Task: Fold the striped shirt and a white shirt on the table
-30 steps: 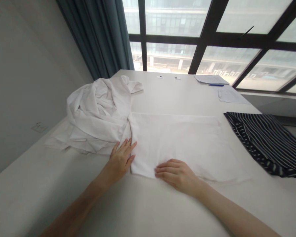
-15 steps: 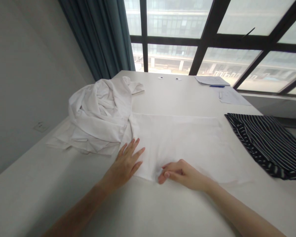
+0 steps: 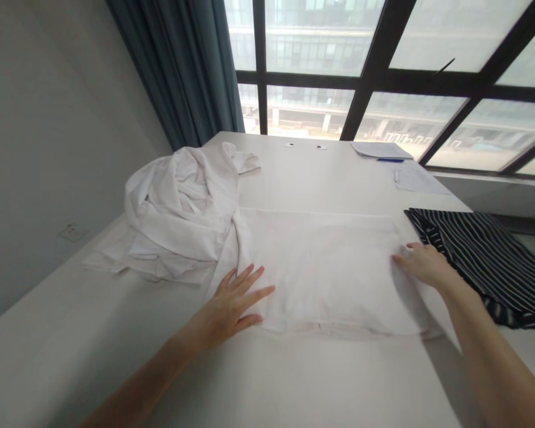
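Observation:
A white cloth (image 3: 332, 270) lies spread out nearly flat on the table. Near its front left part, my left hand (image 3: 232, 306) rests palm down with the fingers spread, touching the fabric. On the right side of the cloth, my right hand (image 3: 421, 263) has its fingers closed on a small pinch of the fabric by the edge. To the left sits a heap of crumpled white fabric (image 3: 182, 202), against the flat part; whether both are one piece I cannot tell.
A black-and-white striped cloth (image 3: 485, 255) lies folded at the right edge of the white table (image 3: 249, 380). Papers (image 3: 378, 150) and a blue pen (image 3: 390, 160) are at the back right. Two small white items, one the left item (image 3: 289, 145), lie at the far edge.
My right hand has moved from the cloth's front middle to its right side and now pinches fabric there. My left hand has stayed almost in place. The cloth's front edge looks straighter.

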The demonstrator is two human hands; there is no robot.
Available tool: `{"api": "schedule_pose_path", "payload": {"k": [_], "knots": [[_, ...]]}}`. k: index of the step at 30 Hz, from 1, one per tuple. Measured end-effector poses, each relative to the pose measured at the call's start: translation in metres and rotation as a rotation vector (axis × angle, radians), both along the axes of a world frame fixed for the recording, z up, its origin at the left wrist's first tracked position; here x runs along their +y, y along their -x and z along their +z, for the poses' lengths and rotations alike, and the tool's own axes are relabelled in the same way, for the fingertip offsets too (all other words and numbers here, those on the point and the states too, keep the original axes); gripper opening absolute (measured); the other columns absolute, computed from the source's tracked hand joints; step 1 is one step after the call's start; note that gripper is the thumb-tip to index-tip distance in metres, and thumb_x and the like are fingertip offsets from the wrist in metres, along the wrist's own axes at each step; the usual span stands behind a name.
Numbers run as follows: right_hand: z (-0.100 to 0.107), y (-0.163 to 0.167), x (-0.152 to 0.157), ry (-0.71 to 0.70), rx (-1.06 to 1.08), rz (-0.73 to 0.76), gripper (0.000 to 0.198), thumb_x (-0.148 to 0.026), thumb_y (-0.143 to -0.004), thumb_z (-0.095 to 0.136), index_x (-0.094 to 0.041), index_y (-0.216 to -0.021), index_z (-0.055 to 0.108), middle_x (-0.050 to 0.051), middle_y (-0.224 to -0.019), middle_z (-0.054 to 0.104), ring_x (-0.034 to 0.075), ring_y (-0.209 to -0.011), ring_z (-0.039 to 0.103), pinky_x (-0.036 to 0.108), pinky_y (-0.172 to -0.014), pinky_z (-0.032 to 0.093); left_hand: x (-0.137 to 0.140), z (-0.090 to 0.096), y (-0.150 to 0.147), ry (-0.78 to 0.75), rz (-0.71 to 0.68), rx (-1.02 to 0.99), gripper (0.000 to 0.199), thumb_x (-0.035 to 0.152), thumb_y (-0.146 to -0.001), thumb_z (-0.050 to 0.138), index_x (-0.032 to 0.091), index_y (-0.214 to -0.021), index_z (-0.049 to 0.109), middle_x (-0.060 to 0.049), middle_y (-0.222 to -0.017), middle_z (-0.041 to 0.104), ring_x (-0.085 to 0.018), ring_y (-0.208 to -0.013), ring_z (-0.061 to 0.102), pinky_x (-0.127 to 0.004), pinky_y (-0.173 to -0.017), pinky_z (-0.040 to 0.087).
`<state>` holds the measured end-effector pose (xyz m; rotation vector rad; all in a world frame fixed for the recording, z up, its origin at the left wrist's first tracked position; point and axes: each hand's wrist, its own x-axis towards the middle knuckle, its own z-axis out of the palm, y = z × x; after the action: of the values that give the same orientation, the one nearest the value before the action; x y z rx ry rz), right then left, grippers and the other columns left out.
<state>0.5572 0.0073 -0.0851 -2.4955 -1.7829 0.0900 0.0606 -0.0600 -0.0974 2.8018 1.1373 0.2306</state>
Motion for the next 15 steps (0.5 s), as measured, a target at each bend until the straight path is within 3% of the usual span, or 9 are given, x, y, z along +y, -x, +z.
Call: {"api": "schedule_pose_path", "payload": {"k": [5,8,11,15], "knots": [[-0.003,-0.008,0.002,0.048,0.218,-0.083,0.058,-0.046,-0.082,0.058,-0.005,-0.123,0.054,0.021,-0.099,0.070,0.029,-0.087,0.068,0.035,-0.076,0.050,0.001,-0.005,0.003,-0.004,-0.008,0.024,0.062,0.047,-0.093,0.053,0.038,-0.149,0.030,-0.005,-0.160,0.023,-0.028,-0.147,0.021,-0.053,-0.115,0.025],[0.008,-0.001,-0.002,0.069,0.418,-0.136,0.057,-0.048,-0.076,0.063,-0.006,-0.115,0.058,0.018,-0.096,0.072,0.028,-0.082,0.069,0.034,-0.070,0.052,0.002,-0.006,0.004,-0.019,-0.010,0.015,0.065,0.050,-0.092,0.054,0.038,-0.150,0.028,-0.006,-0.160,0.024,-0.028,-0.147,0.021,-0.052,-0.116,0.023],[0.025,0.008,-0.010,0.130,0.670,-0.069,0.045,-0.049,-0.071,0.068,-0.013,-0.098,0.066,0.016,-0.097,0.073,0.029,-0.088,0.069,0.032,-0.070,0.055,0.001,-0.005,0.003,-0.022,-0.012,0.000,0.064,0.051,-0.092,0.053,0.037,-0.150,0.029,-0.006,-0.159,0.025,-0.028,-0.146,0.022,-0.052,-0.116,0.022],[0.042,0.018,-0.020,0.122,0.877,0.088,0.039,-0.045,-0.070,0.070,-0.018,-0.099,0.068,0.012,-0.103,0.074,0.029,-0.091,0.070,0.033,-0.073,0.058,0.000,0.000,0.000,0.005,-0.008,-0.011,0.059,0.049,-0.094,0.050,0.036,-0.149,0.031,-0.007,-0.159,0.027,-0.029,-0.146,0.023,-0.053,-0.116,0.023]]}}
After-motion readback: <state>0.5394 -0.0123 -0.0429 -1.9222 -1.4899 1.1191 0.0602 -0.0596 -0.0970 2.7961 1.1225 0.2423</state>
